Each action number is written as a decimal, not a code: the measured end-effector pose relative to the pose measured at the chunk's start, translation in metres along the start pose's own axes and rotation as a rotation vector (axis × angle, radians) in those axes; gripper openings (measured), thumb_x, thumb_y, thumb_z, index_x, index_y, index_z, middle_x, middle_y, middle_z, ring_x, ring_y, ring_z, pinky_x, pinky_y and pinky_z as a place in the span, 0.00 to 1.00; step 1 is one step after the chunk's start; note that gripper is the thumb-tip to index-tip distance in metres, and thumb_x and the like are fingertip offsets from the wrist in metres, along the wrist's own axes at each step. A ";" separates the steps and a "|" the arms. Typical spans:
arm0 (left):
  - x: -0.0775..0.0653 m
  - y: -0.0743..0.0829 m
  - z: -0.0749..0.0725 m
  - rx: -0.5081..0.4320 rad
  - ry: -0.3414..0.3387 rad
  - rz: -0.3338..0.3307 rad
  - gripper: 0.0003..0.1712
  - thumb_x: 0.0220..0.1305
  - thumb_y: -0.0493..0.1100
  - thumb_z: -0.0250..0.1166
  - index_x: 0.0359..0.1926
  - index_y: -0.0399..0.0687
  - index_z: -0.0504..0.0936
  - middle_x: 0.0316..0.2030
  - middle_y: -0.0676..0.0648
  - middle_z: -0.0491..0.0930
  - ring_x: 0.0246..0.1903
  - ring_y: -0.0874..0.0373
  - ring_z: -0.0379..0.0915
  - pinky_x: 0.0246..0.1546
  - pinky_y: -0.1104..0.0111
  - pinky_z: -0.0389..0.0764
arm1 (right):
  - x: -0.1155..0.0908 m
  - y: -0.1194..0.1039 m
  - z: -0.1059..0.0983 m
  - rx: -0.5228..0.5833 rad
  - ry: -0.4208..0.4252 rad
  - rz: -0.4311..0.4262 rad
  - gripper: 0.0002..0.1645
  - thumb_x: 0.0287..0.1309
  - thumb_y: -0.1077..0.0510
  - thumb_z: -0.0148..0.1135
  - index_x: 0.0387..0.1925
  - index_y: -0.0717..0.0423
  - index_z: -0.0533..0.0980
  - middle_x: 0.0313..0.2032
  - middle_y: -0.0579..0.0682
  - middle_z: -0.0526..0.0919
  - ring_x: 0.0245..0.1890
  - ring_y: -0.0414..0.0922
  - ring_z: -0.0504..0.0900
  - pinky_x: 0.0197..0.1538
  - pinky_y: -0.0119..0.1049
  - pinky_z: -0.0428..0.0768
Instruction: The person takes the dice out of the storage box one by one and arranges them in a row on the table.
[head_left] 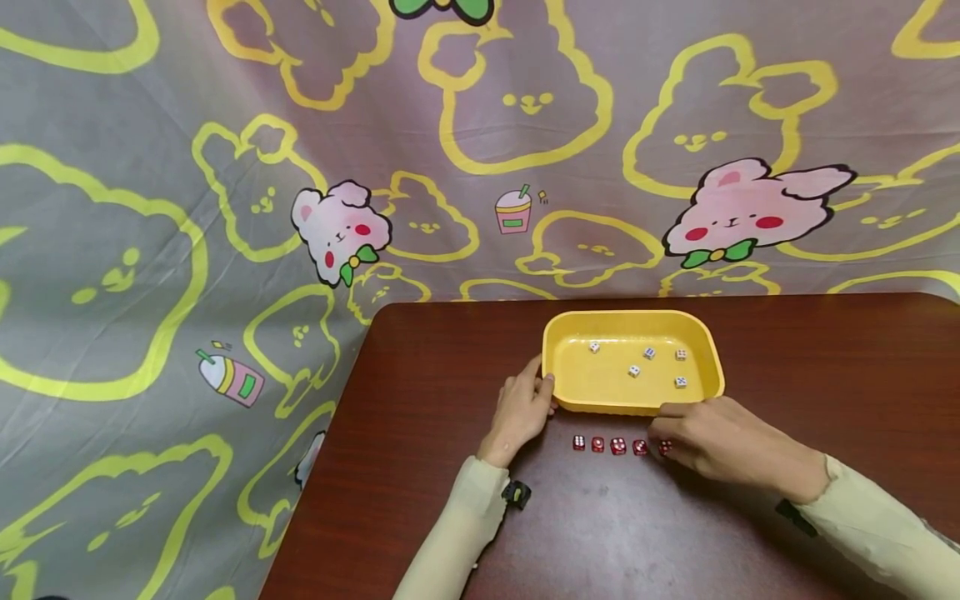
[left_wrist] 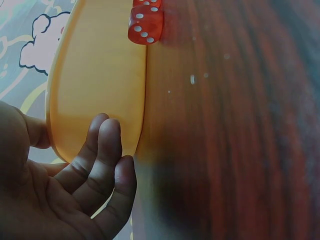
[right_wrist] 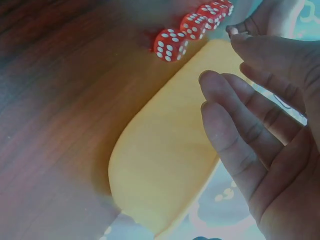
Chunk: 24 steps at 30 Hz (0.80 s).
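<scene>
A yellow plastic tray (head_left: pixel 632 407) stands on the table with several white dice (head_left: pixel 634 371) lying in it. Along its near side runs a row of several red dice (head_left: pixel 618 446). My left hand (head_left: pixel 521 408) grips the tray's near left corner, thumb at the rim and the other fingers bent loosely around the outside. At the right end of the row, my right hand (head_left: pixel 723 442) hovers close by the last red die (right_wrist: pixel 170 45), partly covering it in the head view. Its fingers (right_wrist: pixel 220 127) are relaxed and spread a little apart, holding nothing, in front of the tray's near wall.
Behind the dark wooden table (head_left: pixel 450 350) hangs a grey curtain (head_left: pixel 480 258) printed with cartoon rabbits, and it continues down the left side. The tray stands near the table's far edge. Bare tabletop shows nearer the body, between the forearms.
</scene>
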<state>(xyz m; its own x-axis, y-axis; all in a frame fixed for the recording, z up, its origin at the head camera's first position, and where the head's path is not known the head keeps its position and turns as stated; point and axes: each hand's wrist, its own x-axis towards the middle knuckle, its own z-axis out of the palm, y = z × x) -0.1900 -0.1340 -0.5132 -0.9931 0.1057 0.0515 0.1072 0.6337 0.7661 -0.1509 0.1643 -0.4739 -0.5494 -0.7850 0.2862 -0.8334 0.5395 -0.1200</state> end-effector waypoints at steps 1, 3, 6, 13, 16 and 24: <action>0.000 0.000 0.000 0.003 -0.001 0.000 0.28 0.80 0.48 0.52 0.77 0.51 0.68 0.28 0.55 0.88 0.20 0.71 0.79 0.32 0.72 0.80 | 0.000 0.000 -0.001 0.003 0.001 0.003 0.14 0.48 0.57 0.81 0.33 0.39 0.82 0.29 0.34 0.80 0.27 0.27 0.71 0.28 0.30 0.74; 0.000 0.000 0.000 0.005 -0.001 0.000 0.29 0.80 0.49 0.52 0.77 0.51 0.68 0.28 0.54 0.88 0.21 0.71 0.79 0.32 0.72 0.80 | 0.001 0.000 -0.003 0.016 -0.004 0.010 0.13 0.50 0.56 0.80 0.34 0.38 0.83 0.30 0.33 0.80 0.28 0.27 0.72 0.28 0.30 0.75; 0.000 0.000 0.000 0.005 0.002 0.003 0.29 0.80 0.48 0.52 0.77 0.49 0.68 0.28 0.54 0.88 0.21 0.70 0.79 0.32 0.72 0.80 | 0.002 0.000 -0.007 0.023 -0.006 0.019 0.14 0.49 0.56 0.81 0.34 0.36 0.83 0.30 0.31 0.80 0.28 0.26 0.72 0.29 0.30 0.76; -0.001 0.001 0.000 0.013 -0.001 0.001 0.29 0.80 0.48 0.52 0.77 0.51 0.68 0.29 0.54 0.89 0.21 0.70 0.80 0.34 0.71 0.81 | 0.006 0.004 -0.015 0.006 0.010 -0.006 0.18 0.44 0.57 0.84 0.35 0.38 0.82 0.30 0.32 0.78 0.28 0.27 0.72 0.28 0.30 0.74; -0.001 0.002 0.000 0.007 0.000 -0.001 0.29 0.80 0.48 0.52 0.77 0.51 0.68 0.29 0.54 0.89 0.21 0.70 0.80 0.34 0.71 0.81 | 0.009 0.006 -0.018 -0.006 0.000 0.005 0.18 0.43 0.57 0.84 0.36 0.39 0.84 0.30 0.32 0.79 0.28 0.28 0.72 0.29 0.31 0.76; -0.001 0.002 -0.001 0.001 -0.004 -0.005 0.29 0.80 0.48 0.52 0.77 0.50 0.68 0.29 0.54 0.89 0.21 0.69 0.81 0.33 0.71 0.81 | 0.018 0.010 -0.023 -0.017 -0.001 0.006 0.19 0.43 0.57 0.84 0.36 0.39 0.83 0.29 0.34 0.79 0.28 0.29 0.71 0.29 0.31 0.76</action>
<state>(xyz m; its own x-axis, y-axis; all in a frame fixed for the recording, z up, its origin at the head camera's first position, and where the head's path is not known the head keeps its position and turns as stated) -0.1886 -0.1333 -0.5109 -0.9934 0.1056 0.0456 0.1026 0.6346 0.7660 -0.1679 0.1626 -0.4480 -0.5544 -0.7820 0.2850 -0.8290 0.5491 -0.1058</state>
